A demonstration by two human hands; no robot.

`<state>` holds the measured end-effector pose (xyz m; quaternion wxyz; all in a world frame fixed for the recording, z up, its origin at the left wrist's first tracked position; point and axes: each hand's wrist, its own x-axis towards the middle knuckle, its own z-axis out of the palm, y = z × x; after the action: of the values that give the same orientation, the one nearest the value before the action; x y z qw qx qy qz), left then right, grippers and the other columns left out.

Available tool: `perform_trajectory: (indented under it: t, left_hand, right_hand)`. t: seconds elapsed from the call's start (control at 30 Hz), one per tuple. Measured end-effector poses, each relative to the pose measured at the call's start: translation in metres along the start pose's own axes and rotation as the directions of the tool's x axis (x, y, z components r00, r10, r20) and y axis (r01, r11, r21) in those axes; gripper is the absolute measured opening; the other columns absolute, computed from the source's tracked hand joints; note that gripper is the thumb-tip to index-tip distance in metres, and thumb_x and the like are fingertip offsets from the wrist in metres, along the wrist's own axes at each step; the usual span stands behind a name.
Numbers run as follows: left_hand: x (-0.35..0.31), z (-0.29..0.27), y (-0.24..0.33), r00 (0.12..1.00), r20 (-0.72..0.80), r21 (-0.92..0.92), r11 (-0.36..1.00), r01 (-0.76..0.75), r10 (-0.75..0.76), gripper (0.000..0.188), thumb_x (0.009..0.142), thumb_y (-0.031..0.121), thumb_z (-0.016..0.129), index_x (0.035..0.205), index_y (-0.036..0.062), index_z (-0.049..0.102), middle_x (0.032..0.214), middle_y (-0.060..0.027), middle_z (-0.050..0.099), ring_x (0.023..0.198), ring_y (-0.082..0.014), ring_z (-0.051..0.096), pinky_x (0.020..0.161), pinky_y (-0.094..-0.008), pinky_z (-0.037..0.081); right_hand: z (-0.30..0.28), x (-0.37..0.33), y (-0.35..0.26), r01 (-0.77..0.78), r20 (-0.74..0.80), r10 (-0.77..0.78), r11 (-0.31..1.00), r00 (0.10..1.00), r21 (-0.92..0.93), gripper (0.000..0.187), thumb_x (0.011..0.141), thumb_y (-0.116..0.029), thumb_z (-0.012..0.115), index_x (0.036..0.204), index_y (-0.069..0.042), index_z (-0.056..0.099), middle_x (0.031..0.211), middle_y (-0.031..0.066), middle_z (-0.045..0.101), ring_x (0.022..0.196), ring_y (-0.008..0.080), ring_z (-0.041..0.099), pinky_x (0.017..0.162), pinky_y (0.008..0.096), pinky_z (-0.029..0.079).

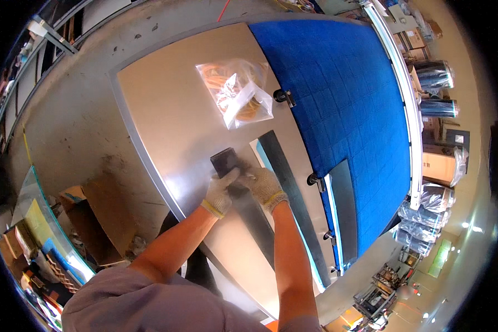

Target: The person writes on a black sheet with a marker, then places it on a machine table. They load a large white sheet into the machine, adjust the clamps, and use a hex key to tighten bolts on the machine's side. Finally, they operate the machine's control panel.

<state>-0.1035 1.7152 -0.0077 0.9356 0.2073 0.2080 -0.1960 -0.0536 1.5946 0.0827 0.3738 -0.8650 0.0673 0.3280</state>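
Both my hands wear pale knitted work gloves with yellowish cuffs. My left hand (220, 193) is closed on a long dark flat strip (224, 160), near its upper end. Just right of it, my right hand (265, 187) has its fingers curled and pressed together at the strip's edge. Its fingertips are slightly blurred, and what they pinch cannot be made out. The strip runs down between my forearms over a brown, smooth tabletop (171, 83). To the right lies a second dark strip (293, 191), with a light blue and white edge beside it.
A clear plastic bag (235, 97) with orange-yellow contents lies farther up the tabletop. A blue quilted pad (332, 83) covers the right side, with another dark panel (346, 207) on it. Black clamp-like fittings (285, 98) line the pad's edge. A cardboard box (102, 216) stands left.
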Motion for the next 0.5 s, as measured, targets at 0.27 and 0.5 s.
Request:
perform_trajectory:
  t: [0.27,0.5]
  left_hand:
    - [0.026,0.000,0.015,0.997,-0.081,-0.116,0.993,0.005,-0.015,0.033,0.086,0.013,0.069,0.115,0.0016,0.057,0.094,-0.0091,0.063,0.086,-0.0223,0.063,0.080,-0.0360,0.054]
    - [0.024,-0.002,0.014,0.995,-0.098,-0.109,0.994,0.002,-0.012,0.035,0.086,0.012,0.071,0.116,0.0025,0.056,0.093,-0.0094,0.064,0.088,-0.0239,0.065,0.080,-0.0354,0.055]
  right_hand:
    - [-0.013,0.096,-0.011,0.239,-0.377,-0.654,0.653,0.655,-0.718,0.019,0.090,-0.019,0.053,0.101,-0.013,0.067,0.094,0.0100,0.064,0.090,0.0294,0.063,0.077,0.0438,0.049]
    - [-0.022,0.139,-0.014,0.148,-0.219,-0.674,0.443,0.705,-0.884,0.022,0.084,-0.017,0.055,0.103,-0.015,0.067,0.094,0.0078,0.062,0.093,0.0264,0.062,0.079,0.0417,0.050]
